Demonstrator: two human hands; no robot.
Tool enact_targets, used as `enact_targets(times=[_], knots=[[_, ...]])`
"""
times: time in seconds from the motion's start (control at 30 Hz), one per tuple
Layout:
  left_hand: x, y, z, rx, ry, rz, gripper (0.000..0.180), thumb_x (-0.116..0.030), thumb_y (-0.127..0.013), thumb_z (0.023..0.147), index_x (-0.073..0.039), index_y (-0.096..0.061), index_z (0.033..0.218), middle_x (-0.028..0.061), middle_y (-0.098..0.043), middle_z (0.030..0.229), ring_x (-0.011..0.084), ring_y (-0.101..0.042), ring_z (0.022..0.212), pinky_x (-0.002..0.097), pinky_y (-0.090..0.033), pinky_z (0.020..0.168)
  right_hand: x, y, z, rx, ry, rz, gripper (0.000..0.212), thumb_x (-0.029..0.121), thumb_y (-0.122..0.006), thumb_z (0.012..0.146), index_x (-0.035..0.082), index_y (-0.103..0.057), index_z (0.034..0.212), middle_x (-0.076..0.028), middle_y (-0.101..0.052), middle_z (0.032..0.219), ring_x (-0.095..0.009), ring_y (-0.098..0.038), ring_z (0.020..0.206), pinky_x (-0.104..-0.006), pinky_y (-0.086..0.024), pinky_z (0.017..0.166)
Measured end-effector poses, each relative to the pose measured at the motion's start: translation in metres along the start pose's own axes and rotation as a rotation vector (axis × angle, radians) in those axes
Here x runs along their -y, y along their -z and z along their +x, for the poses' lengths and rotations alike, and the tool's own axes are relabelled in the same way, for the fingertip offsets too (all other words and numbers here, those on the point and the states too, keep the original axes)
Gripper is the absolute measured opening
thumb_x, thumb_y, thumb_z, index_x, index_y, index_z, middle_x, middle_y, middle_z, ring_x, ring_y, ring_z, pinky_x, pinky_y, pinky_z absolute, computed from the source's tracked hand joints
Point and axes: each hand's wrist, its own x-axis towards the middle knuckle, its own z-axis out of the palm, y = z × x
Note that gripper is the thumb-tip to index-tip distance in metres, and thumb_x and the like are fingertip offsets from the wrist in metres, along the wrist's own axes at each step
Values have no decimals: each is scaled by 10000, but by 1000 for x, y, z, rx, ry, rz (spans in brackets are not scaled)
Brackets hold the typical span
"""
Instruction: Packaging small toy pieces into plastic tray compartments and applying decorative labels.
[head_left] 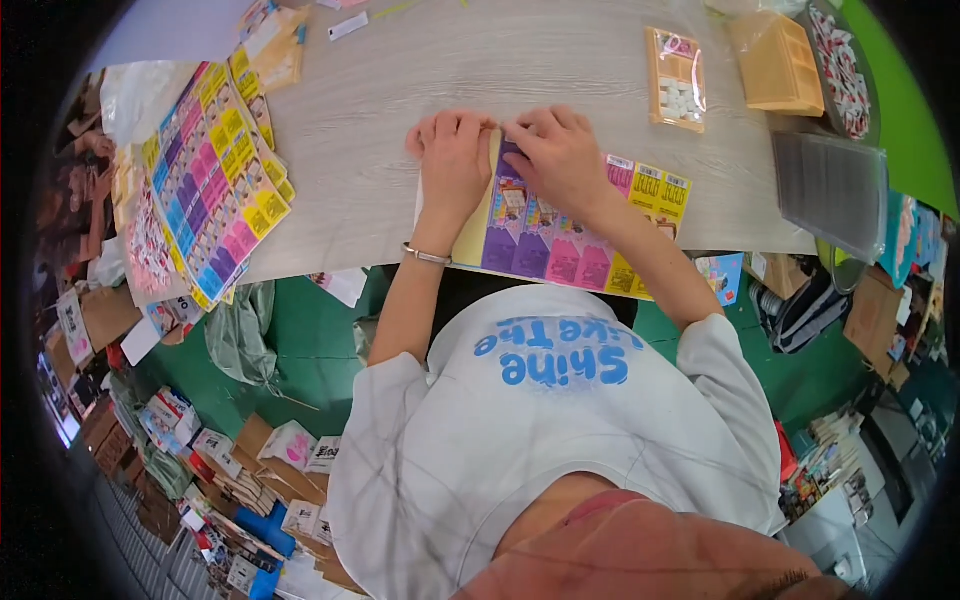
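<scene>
A colourful printed card sheet point(560, 245), striped purple, pink and yellow, lies on the pale wooden table point(400, 90) in front of me. My left hand point(452, 160) presses flat on the sheet's left end, a thin bracelet at its wrist. Right beside it, my right hand point(558, 155) curls its fingers over the sheet's upper edge and pinches something small there; what it is stays hidden. The fingertips of both hands nearly touch.
A stack of similar colourful sheets point(215, 180) lies at the table's left. At the back right sit a clear packet of small white pieces point(676, 80), an orange tray point(780, 62) and a grey ribbed plastic stack point(830, 190). Boxes and bags crowd the green floor point(310, 340).
</scene>
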Motion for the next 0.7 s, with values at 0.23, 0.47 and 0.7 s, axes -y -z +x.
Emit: enact_targets(times=[0.23,0.47,0.7], knots=[[-8,-6,-8,-35,105,114,122,-208,-655,920,-160,-668,1032,52,-577,1089,282,-483,1126,483,-298,984,-9,-15,-11,-43,179,-94,260,155,-726,792,140,-711,1051,-10,-633,984,-234,-595,925,-365,-474,812],[-11,-4,-5,-37,142,143,294,-363,-743,850,-154,-655,1037,64,-576,1086,291,-486,1123,491,-296,976,-7,34,5,189,264,70,111,101,-718,759,103,-614,798,-56,-616,922,-271,-590,886,-387,-470,770],[-49,25,47,292,92,483,310,-306,-767,812,-100,-678,1024,104,-607,1077,296,-532,1127,517,-368,967,-41,256,-50,754,244,1245,146,72,-700,831,61,-583,743,-94,-605,790,-268,-606,675,-350,-507,627]])
